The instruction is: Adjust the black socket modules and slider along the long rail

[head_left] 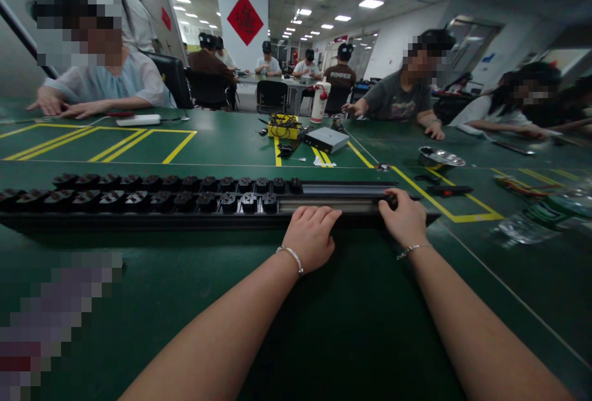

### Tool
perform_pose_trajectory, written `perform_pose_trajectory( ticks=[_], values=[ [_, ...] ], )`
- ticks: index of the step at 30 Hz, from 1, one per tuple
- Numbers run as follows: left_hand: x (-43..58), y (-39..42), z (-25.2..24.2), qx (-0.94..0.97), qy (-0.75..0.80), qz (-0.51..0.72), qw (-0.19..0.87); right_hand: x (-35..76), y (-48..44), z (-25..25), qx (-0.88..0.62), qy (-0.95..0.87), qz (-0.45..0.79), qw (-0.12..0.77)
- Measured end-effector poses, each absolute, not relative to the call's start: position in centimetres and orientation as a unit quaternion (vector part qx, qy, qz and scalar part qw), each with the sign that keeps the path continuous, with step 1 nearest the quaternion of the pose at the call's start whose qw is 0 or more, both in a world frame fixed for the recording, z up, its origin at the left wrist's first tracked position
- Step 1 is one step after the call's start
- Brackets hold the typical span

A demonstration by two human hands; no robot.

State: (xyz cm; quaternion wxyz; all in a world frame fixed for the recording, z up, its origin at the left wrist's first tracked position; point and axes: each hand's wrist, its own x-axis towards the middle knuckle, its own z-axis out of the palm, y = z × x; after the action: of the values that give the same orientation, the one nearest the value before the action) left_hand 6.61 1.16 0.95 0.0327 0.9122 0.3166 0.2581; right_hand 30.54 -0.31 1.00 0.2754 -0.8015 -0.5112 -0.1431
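Two long black rails (pixel 143 218) lie side by side across the green table. Each carries a row of black plug-like pieces (pixel 207 200) over its left and middle part, while silvery channel (pixel 356 205) shows at the right. My left hand (pixel 312 237) grips the front edge of the near rail, fingers over the top and thumb in front. At the rails' right end, my right hand (pixel 404 219) is closed on a small black piece (pixel 392 201), mostly hidden by the fingers. Whether that piece is seated in the rail I cannot tell.
Behind the rails stand a yellow box of cables (pixel 283 128), a grey box (pixel 326 140) and a white cup (pixel 320 103). To the right are a metal bowl (pixel 441 158), a black-and-red tool (pixel 449 190) and a plastic bottle (pixel 539 219). Several people sit around.
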Motion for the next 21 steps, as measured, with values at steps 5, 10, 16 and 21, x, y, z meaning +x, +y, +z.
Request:
perform_pose_trajectory(
  ticks=[5, 10, 16, 21],
  values=[
    [6.65, 1.17, 0.92, 0.911, 0.316, 0.264, 0.034, 30.49, -0.31, 1.1, -0.808, -0.504, -0.134, 0.274],
    [6.59, 1.17, 0.92, 0.91, 0.315, 0.267, 0.037, 30.58, -0.23, 1.08, -0.807, -0.504, -0.13, 0.28],
    [6.61, 1.17, 0.89, 0.909, 0.315, 0.268, 0.041, 30.63, -0.32, 1.28, -0.814, -0.501, -0.114, 0.271],
    [6.66, 1.19, 0.84, 0.909, 0.314, 0.272, 0.04, 30.71, -0.43, 1.26, -0.815, -0.504, -0.125, 0.255]
  ],
)
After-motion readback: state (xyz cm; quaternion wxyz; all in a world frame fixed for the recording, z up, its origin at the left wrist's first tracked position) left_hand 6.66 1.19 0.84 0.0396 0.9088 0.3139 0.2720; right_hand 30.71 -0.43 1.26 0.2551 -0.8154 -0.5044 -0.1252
